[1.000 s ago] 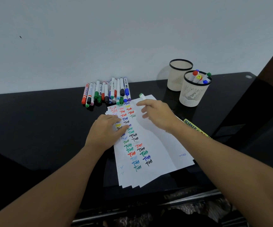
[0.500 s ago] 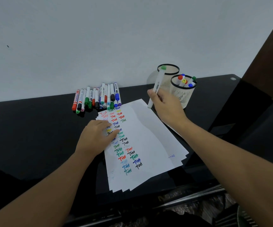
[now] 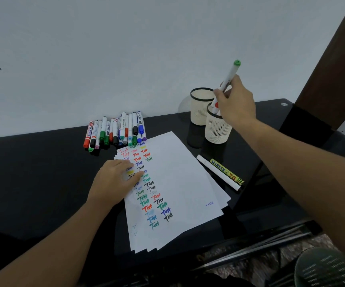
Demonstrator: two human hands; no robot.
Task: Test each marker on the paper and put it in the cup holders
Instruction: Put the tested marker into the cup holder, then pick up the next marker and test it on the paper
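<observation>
While the left hand (image 3: pixel 115 181) lies flat with straight fingers on the left edge of the paper (image 3: pixel 180 183), the right hand (image 3: pixel 236 102) keeps a closed grip round a green-capped marker (image 3: pixel 228 79), held tilted over the nearer cup holder (image 3: pixel 216 129) near the table's far edge; its lower tip seems to be inside the rim.

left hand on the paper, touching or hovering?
Touching. The head view shows the left hand lying flat on the paper, its fingers covering some of the written test marks, with no gap visible.
</observation>
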